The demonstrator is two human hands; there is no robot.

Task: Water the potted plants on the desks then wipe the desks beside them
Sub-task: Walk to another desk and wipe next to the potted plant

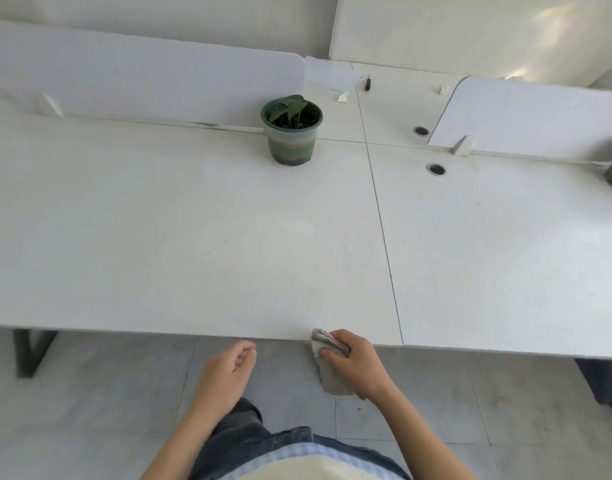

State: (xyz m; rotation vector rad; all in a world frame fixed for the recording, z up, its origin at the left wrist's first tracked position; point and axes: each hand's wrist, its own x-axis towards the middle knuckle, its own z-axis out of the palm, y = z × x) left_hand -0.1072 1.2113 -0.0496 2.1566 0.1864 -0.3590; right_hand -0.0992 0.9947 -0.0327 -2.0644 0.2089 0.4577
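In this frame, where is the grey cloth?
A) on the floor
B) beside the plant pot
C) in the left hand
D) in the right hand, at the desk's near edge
D: the right hand grips the grey cloth at the edge of the desk; the left hand holds nothing.

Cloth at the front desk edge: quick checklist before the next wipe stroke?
1. Grip on the cloth: ok. The right hand has its fingers curled round it.
2. Cloth flat on the desk: not ok. Only a corner lies on the front edge and the rest hangs below.
3. Left hand free: ok. It is loosely curled, holds nothing and is off the desk.
4. Potted plant out of the wipe path: ok. It stands upright at the far side by the divider, well apart from the cloth.
5. Plant already watered: cannot tell. No watering tool is in view.
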